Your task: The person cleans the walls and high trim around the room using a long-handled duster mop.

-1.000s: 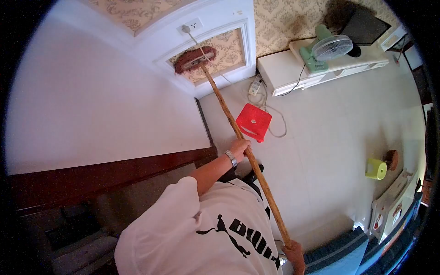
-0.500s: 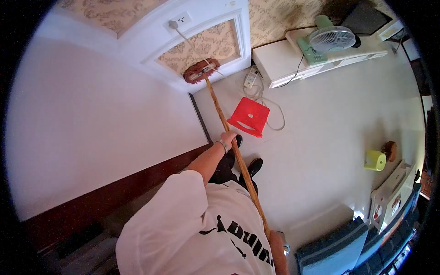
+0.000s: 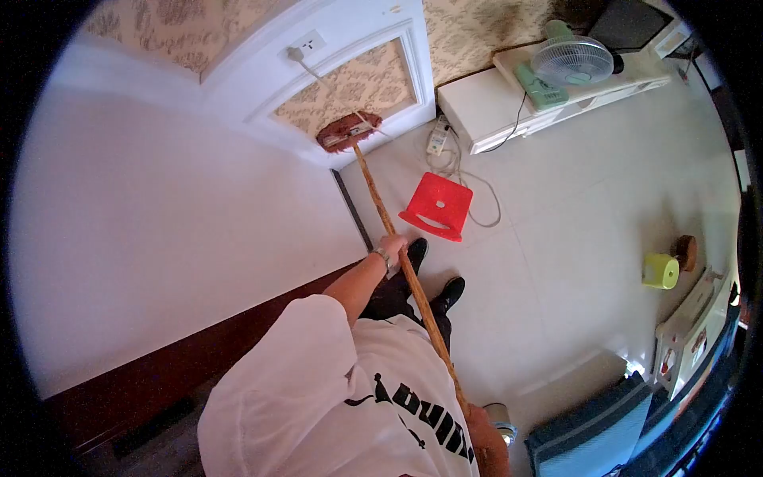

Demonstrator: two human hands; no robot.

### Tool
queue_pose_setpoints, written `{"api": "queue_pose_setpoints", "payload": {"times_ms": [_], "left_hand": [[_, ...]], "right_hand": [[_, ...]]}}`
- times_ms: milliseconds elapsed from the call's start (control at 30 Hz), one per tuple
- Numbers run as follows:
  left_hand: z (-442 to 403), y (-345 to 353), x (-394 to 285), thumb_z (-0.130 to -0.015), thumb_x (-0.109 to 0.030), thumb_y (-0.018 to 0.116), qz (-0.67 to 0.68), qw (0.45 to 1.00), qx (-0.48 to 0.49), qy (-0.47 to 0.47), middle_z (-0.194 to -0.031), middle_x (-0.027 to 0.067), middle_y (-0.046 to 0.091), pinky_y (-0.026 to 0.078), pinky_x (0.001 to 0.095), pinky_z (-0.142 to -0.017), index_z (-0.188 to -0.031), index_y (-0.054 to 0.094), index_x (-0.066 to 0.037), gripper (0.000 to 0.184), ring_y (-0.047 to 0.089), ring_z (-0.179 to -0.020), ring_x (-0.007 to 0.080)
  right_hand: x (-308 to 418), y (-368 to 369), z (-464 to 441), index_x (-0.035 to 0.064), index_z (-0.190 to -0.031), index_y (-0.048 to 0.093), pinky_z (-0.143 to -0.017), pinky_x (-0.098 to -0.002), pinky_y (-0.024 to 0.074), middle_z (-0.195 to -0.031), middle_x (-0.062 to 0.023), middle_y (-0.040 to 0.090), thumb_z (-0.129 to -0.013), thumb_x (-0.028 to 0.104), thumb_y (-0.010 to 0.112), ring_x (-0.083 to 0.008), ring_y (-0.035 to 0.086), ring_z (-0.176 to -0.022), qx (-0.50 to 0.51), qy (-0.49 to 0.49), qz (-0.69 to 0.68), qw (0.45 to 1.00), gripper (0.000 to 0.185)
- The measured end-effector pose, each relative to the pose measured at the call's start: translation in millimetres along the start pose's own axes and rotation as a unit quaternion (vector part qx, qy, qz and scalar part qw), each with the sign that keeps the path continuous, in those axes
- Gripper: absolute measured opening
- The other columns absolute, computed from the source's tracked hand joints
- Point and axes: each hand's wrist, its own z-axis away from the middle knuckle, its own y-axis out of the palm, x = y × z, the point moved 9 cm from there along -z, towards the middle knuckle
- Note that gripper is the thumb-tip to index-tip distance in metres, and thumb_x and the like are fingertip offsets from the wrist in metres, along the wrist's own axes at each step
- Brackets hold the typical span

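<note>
A mop with a long wooden handle (image 3: pixel 373 193) runs slantwise in front of my body. Its reddish-brown fringed mop head (image 3: pixel 338 135) is at the lower part of the white panelled wall, by the hanging white cord (image 3: pixel 322 78); whether it presses on the wall I cannot tell. My left hand (image 3: pixel 391 245), with a watch on its wrist, is closed around the middle of the handle. Near the handle's lower end, beside my shirt, my right hand (image 3: pixel 477 420) is wrapped round the wood, its fingers partly hidden.
A red stool (image 3: pixel 439 195) stands on the pale floor right of the handle, near a power strip (image 3: pixel 437 135) and looped cord. Behind are a low white cabinet (image 3: pixel 477 119) and a green fan (image 3: pixel 572 62). A yellow stool (image 3: pixel 660 271) stands at right, dark-red baseboard (image 3: pixel 199 342) at left.
The mop head has shifted slightly lower against the wall. My view has moved a little, so more of my black shoes shows. Both hands keep their hold.
</note>
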Motion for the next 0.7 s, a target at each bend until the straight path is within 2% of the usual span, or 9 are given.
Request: {"api": "queue_pose_setpoints", "payload": {"times_ms": [67,167,267,333,367,433,467,533,700], "left_hand": [[13.6,7.1,-2.4,-0.066,0.003,0.057,-0.028,0.999,0.023,0.015,-0.060,0.0077,0.048,0.044,0.0359,-0.047,-0.064,0.049,-0.003,0.009,0.051,-0.052,0.0231],[24.8,4.4,8.7,-0.065,0.002,0.057,0.034,0.999,-0.023,0.024,-0.059,0.0073,0.047,0.044,0.0346,-0.047,-0.060,0.048,-0.002,0.010,0.051,-0.051,0.0225],[54.2,20.2,-12.3,-0.067,-0.006,0.059,-0.004,0.986,0.032,0.165,-0.060,0.0056,0.048,0.043,0.0348,-0.052,-0.065,0.050,-0.007,0.010,0.051,-0.058,0.0201],[80.3,28.9,3.3,-0.068,-0.008,0.058,0.097,0.995,0.010,0.035,-0.060,0.0046,0.047,0.042,0.0332,-0.055,-0.063,0.049,-0.008,0.010,0.050,-0.057,0.0193],[85.7,32.5,5.2,-0.068,-0.008,0.058,0.101,0.994,0.010,0.040,-0.060,0.0046,0.047,0.042,0.0332,-0.055,-0.063,0.049,-0.008,0.010,0.050,-0.057,0.0193],[99.0,36.3,9.7,-0.066,-0.005,0.056,0.138,0.989,0.016,0.057,-0.058,0.0063,0.045,0.044,0.0322,-0.047,-0.063,0.048,-0.006,0.008,0.047,-0.048,0.0199],[108.9,39.0,9.8,-0.066,-0.005,0.056,0.139,0.988,0.016,0.060,-0.058,0.0063,0.045,0.044,0.0322,-0.047,-0.063,0.048,-0.006,0.008,0.047,-0.048,0.0199],[140.0,48.0,2.9,-0.067,-0.009,0.055,0.124,0.990,0.005,0.071,-0.058,0.0060,0.046,0.043,0.0319,-0.047,-0.063,0.047,-0.007,0.009,0.048,-0.048,0.0197],[176.7,63.6,27.0,-0.070,-0.012,0.054,0.100,0.993,0.012,0.059,-0.060,0.0030,0.046,0.043,0.0322,-0.053,-0.064,0.046,-0.010,0.011,0.050,-0.057,0.0192]], "right_hand": [[-3.9,-2.0,5.9,-0.0007,-0.089,0.051,-0.065,-0.0463,0.0452,-0.073,-0.0193,0.057,-0.074,0.027,0.059,-0.0364,0.056,-0.071,0.023,-0.006,-0.016,1.000,0.033],[-14.4,-3.7,11.5,-0.0002,-0.091,0.051,-0.064,-0.0462,0.0452,-0.071,-0.0180,0.057,-0.074,0.027,0.059,-0.0351,0.056,-0.069,0.064,-0.008,-0.029,0.998,0.034],[-60.6,4.4,4.1,-0.0002,-0.090,0.052,-0.063,-0.0444,0.0450,-0.070,-0.0160,0.057,-0.073,0.027,0.060,-0.0320,0.056,-0.067,0.046,-0.052,-0.031,0.997,0.033],[-95.5,7.9,1.9,-0.0009,-0.085,0.055,-0.061,-0.0412,0.0447,-0.069,-0.0138,0.059,-0.071,0.025,0.062,-0.0277,0.057,-0.065,-0.007,-0.115,-0.021,0.993,0.030],[-100.2,3.5,4.6,-0.0012,-0.082,0.056,-0.060,-0.0396,0.0445,-0.068,-0.0127,0.060,-0.070,0.024,0.062,-0.0255,0.057,-0.064,-0.034,-0.145,-0.015,0.989,0.029],[-96.3,-11.0,29.2,-0.0002,-0.082,0.056,-0.057,-0.0365,0.0446,-0.065,-0.0141,0.057,-0.067,0.019,0.063,-0.0275,0.056,-0.060,0.016,0.038,-0.074,0.996,0.025],[-103.4,-9.8,29.9,-0.0002,-0.082,0.056,-0.057,-0.0365,0.0446,-0.065,-0.0141,0.057,-0.067,0.019,0.063,-0.0275,0.056,-0.060,0.015,0.035,-0.073,0.997,0.025],[-102.1,-23.9,34.8,0.0005,-0.081,0.056,-0.057,-0.0375,0.0453,-0.065,-0.0165,0.057,-0.066,0.019,0.063,-0.0318,0.056,-0.061,-0.094,-0.133,-0.035,0.986,0.025],[-164.0,-18.8,7.8,0.0028,-0.083,0.057,-0.062,-0.0415,0.0450,-0.070,-0.0175,0.058,-0.066,0.024,0.065,-0.0352,0.057,-0.068,-0.122,-0.141,0.056,0.981,0.028]]}}
